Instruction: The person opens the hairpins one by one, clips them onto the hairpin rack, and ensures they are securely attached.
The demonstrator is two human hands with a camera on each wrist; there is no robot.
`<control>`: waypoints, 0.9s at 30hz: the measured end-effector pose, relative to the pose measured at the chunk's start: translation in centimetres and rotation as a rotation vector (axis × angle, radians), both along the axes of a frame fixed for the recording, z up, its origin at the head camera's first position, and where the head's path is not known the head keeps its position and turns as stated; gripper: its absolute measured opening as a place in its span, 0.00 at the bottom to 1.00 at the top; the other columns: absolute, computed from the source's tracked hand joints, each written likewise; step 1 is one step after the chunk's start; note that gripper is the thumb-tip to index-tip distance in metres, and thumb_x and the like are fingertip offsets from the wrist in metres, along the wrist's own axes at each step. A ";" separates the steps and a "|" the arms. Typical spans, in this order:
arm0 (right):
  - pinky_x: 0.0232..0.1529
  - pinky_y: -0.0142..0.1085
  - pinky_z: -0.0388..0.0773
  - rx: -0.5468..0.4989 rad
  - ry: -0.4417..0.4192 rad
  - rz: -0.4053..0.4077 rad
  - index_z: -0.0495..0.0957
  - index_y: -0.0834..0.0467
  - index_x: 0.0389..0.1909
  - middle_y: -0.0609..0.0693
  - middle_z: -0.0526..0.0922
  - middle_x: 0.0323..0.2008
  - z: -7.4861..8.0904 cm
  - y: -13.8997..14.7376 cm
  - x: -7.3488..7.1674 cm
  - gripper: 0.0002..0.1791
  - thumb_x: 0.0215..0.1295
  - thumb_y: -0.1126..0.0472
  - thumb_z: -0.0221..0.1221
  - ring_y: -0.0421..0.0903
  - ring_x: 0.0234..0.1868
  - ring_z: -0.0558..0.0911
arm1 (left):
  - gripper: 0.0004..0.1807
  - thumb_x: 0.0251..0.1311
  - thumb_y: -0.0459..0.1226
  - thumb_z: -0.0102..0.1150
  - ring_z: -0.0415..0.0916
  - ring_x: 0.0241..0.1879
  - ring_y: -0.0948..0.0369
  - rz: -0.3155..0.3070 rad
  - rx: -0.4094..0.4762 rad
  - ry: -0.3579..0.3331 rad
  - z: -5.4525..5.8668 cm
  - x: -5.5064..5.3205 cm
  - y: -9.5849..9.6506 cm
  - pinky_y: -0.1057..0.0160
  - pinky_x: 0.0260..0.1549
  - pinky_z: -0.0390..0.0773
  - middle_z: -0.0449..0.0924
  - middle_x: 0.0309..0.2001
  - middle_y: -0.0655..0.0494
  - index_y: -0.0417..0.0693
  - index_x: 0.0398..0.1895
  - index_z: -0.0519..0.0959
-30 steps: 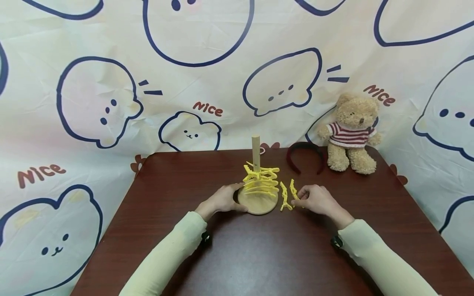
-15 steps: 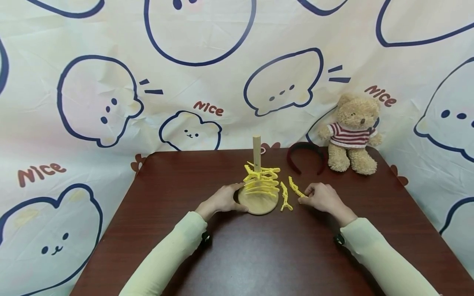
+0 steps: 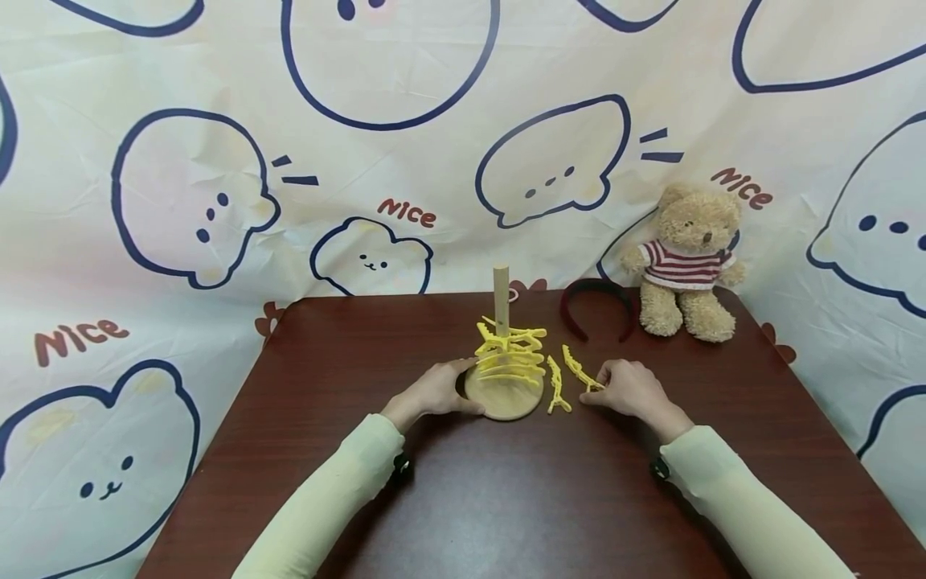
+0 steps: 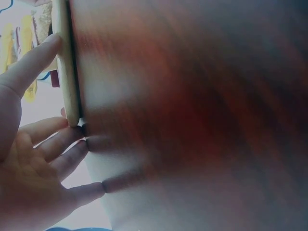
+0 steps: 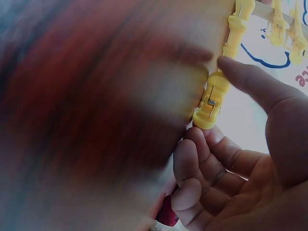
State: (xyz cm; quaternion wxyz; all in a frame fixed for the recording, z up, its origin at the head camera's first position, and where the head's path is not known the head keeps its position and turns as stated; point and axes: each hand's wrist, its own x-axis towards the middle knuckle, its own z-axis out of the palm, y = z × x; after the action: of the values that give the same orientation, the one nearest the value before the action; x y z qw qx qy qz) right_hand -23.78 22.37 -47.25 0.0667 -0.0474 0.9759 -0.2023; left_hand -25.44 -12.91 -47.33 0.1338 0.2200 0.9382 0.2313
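Note:
My left hand (image 3: 434, 389) holds the rim of the round wooden base (image 3: 504, 399) from the left, thumb at the front and index finger behind; its other fingers spread on the table in the left wrist view. A wooden post (image 3: 501, 301) rises from that base, with several yellow rib-like pieces stacked around it. To its right, my right hand (image 3: 628, 388) pinches the near end of a jointed yellow plastic clip (image 5: 208, 102), which has a small metal spring. A second yellow clip (image 3: 556, 384) with a forked end lies between the base and that hand.
The brown tabletop (image 3: 499, 498) carries everything. Behind the right hand lies a dark red headband (image 3: 576, 315), and at the back right sits a teddy bear (image 3: 680, 277) in a striped shirt. A printed cloth (image 3: 362, 169) hangs behind the table.
The right hand has shifted slightly right and turned the pinched clip so that its far end leans left; over the last half second it has barely moved. The left hand stays on the base.

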 end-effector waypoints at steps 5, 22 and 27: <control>0.27 0.37 0.69 -0.005 0.018 0.004 0.79 0.54 0.29 0.47 0.79 0.27 0.1 0.4 0.0 0.22 0.50 0.40 0.72 0.46 0.29 0.76 | 0.53 0.49 0.55 0.75 0.66 0.71 0.48 0.000 -0.003 0.001 0.0 0.0 0.0 0.51 0.69 0.68 0.68 0.72 0.44 0.46 0.76 0.61; 0.38 0.51 0.79 -0.121 0.209 -0.007 0.86 0.58 0.45 0.54 0.90 0.36 1.4 2.9 -0.2 0.21 0.58 0.47 0.69 0.54 0.36 0.86 | 0.53 0.49 0.54 0.76 0.66 0.71 0.48 0.004 0.012 -0.002 0.0 -0.1 0.0 0.51 0.69 0.68 0.68 0.72 0.44 0.46 0.76 0.62; 0.42 0.52 0.78 -0.152 0.269 0.020 0.85 0.60 0.48 0.56 0.90 0.37 2.4 3.0 -0.1 0.21 0.60 0.50 0.69 0.54 0.38 0.87 | 0.53 0.49 0.54 0.76 0.67 0.70 0.47 -0.004 0.012 0.013 0.0 0.1 0.0 0.50 0.69 0.69 0.69 0.71 0.43 0.45 0.76 0.62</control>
State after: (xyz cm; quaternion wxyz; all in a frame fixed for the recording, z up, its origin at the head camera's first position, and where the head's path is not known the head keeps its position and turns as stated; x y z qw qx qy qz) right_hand -23.87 25.39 -44.83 -0.0663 -0.0886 0.9574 -0.2669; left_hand -25.35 -12.90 -47.35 0.1269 0.2243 0.9371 0.2354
